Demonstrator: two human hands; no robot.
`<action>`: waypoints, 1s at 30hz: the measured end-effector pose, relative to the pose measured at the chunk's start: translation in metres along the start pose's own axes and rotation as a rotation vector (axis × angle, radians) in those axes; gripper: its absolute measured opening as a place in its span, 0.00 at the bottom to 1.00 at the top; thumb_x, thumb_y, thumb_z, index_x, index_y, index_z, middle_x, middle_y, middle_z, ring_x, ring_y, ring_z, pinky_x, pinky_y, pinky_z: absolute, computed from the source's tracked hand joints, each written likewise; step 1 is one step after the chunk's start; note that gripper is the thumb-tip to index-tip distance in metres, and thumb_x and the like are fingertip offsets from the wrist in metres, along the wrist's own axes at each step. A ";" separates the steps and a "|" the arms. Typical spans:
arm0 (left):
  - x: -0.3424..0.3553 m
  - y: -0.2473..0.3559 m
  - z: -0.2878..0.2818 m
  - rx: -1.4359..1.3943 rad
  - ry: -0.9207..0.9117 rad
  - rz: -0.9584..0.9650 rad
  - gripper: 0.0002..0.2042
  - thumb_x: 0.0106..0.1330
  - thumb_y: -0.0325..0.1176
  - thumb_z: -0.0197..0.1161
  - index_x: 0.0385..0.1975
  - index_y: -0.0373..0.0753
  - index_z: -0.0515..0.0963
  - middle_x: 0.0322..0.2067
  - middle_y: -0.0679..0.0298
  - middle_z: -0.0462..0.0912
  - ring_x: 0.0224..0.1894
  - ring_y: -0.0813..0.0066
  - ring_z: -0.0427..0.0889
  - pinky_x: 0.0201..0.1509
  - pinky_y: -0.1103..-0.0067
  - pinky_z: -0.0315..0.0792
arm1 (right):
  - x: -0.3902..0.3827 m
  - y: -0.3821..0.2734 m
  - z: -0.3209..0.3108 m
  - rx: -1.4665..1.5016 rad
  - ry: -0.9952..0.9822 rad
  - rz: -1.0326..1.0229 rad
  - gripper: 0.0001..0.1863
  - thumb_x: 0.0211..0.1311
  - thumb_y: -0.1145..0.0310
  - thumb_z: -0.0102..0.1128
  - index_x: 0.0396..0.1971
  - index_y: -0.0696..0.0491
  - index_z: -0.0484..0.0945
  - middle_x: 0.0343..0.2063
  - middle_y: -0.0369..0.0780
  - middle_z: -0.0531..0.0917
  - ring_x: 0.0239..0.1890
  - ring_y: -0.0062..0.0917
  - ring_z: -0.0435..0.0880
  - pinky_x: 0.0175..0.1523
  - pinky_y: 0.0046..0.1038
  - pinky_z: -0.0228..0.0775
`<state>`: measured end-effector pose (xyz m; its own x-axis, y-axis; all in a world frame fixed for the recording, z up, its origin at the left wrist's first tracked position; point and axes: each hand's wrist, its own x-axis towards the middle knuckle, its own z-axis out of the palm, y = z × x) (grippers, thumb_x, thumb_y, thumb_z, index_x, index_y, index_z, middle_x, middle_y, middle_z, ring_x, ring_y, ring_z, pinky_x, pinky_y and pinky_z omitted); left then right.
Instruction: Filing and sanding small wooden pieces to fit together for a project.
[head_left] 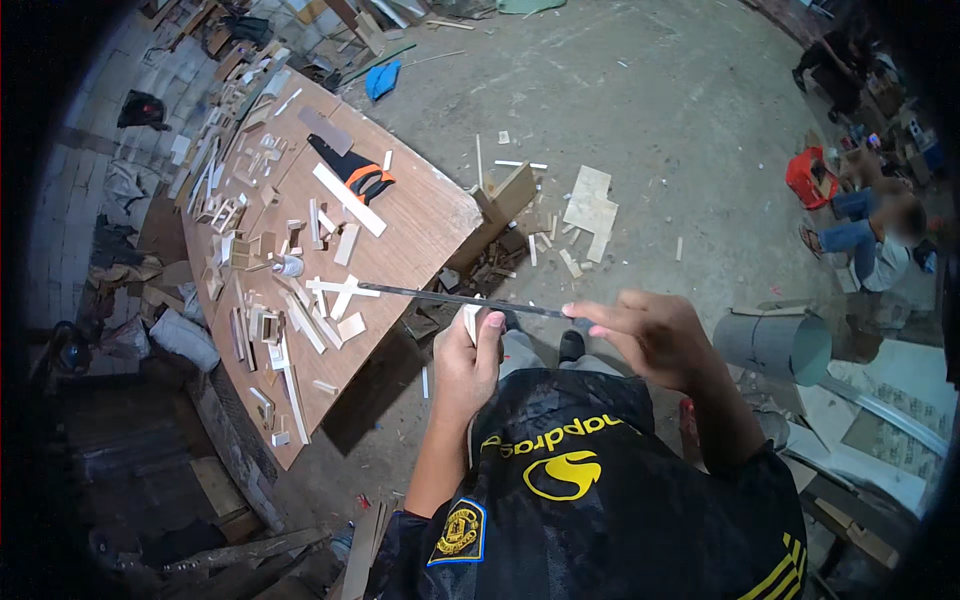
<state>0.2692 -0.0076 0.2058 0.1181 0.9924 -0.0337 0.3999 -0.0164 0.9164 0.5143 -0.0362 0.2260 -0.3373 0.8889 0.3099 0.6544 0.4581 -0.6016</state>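
Note:
My left hand (466, 362) is closed around a small pale piece of wood (471, 318), its thumb up along the side. A long, thin, dark metal file (430, 295) lies across the top of that wood. My right hand (655, 335) grips the file's near end, with the index finger stretched along it; the part inside the palm is hidden. The file's far tip reaches over the edge of a plywood table (420, 215), above some loose wood strips (345, 290).
A handsaw (368, 182) with an orange and black handle, a small white bottle (288, 265) and several wood offcuts lie on the table. A cut board (591, 205) is on the floor. At right stand a grey cylinder (772, 345) and a seated person (880, 240).

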 end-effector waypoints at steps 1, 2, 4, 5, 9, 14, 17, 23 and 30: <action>-0.001 -0.001 0.000 -0.004 -0.012 0.004 0.10 0.70 0.32 0.57 0.30 0.32 0.75 0.16 0.64 0.74 0.19 0.79 0.72 0.26 0.78 0.68 | 0.001 -0.003 0.002 -0.007 0.004 0.011 0.23 0.59 0.66 0.65 0.56 0.37 0.77 0.17 0.34 0.67 0.16 0.24 0.67 0.21 0.27 0.59; -0.001 -0.004 -0.001 0.013 -0.032 0.073 0.10 0.71 0.33 0.57 0.29 0.32 0.75 0.16 0.65 0.73 0.19 0.80 0.71 0.25 0.79 0.67 | 0.006 -0.008 0.006 -0.042 0.010 -0.025 0.23 0.60 0.66 0.64 0.56 0.36 0.77 0.17 0.33 0.67 0.16 0.23 0.67 0.21 0.27 0.58; 0.000 -0.006 -0.005 0.022 -0.066 0.155 0.11 0.71 0.33 0.57 0.29 0.32 0.75 0.15 0.66 0.72 0.18 0.82 0.69 0.24 0.79 0.65 | 0.006 -0.018 0.008 -0.090 0.025 -0.050 0.22 0.60 0.65 0.64 0.56 0.35 0.76 0.17 0.33 0.67 0.16 0.22 0.67 0.20 0.27 0.58; 0.000 -0.006 -0.008 -0.034 -0.083 0.115 0.11 0.71 0.34 0.56 0.29 0.32 0.75 0.15 0.67 0.72 0.18 0.83 0.69 0.23 0.80 0.64 | 0.005 -0.024 0.007 -0.108 -0.004 0.013 0.22 0.60 0.65 0.64 0.55 0.35 0.76 0.17 0.33 0.66 0.16 0.22 0.67 0.20 0.27 0.58; -0.003 -0.019 -0.029 -0.189 -0.184 0.024 0.13 0.72 0.36 0.56 0.27 0.34 0.74 0.15 0.71 0.71 0.18 0.85 0.67 0.22 0.81 0.63 | 0.001 -0.046 0.016 -0.065 0.052 0.073 0.21 0.60 0.64 0.64 0.55 0.35 0.77 0.18 0.35 0.67 0.16 0.24 0.68 0.21 0.28 0.61; -0.016 -0.037 -0.077 -0.270 -0.241 -0.041 0.16 0.73 0.39 0.55 0.25 0.36 0.72 0.15 0.70 0.72 0.18 0.84 0.68 0.22 0.81 0.63 | 0.028 -0.093 0.047 -0.113 0.041 0.031 0.20 0.56 0.68 0.65 0.50 0.38 0.82 0.17 0.39 0.66 0.18 0.32 0.70 0.23 0.33 0.62; -0.028 -0.055 -0.118 -0.219 -0.242 0.062 0.16 0.72 0.40 0.56 0.25 0.34 0.73 0.16 0.67 0.73 0.17 0.82 0.69 0.22 0.78 0.64 | 0.036 -0.114 0.073 -0.088 -0.005 0.023 0.19 0.59 0.62 0.63 0.51 0.32 0.81 0.17 0.38 0.69 0.19 0.33 0.74 0.24 0.33 0.66; -0.054 -0.081 -0.192 -0.132 -0.158 -0.103 0.15 0.69 0.39 0.58 0.27 0.32 0.76 0.18 0.53 0.76 0.21 0.62 0.76 0.29 0.69 0.69 | 0.077 -0.177 0.116 -0.077 -0.087 -0.013 0.18 0.58 0.64 0.63 0.50 0.35 0.82 0.17 0.39 0.70 0.19 0.33 0.74 0.24 0.33 0.66; -0.068 -0.106 -0.241 0.030 -0.047 -0.179 0.15 0.67 0.41 0.59 0.31 0.32 0.78 0.25 0.46 0.80 0.29 0.46 0.80 0.34 0.63 0.73 | 0.106 -0.222 0.158 0.009 -0.139 -0.043 0.19 0.54 0.71 0.65 0.48 0.43 0.83 0.16 0.39 0.70 0.19 0.32 0.72 0.26 0.33 0.62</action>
<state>0.0001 -0.0441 0.2073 0.0848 0.9731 -0.2142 0.4456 0.1553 0.8817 0.2265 -0.0440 0.2763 -0.4561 0.8595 0.2306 0.6314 0.4951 -0.5968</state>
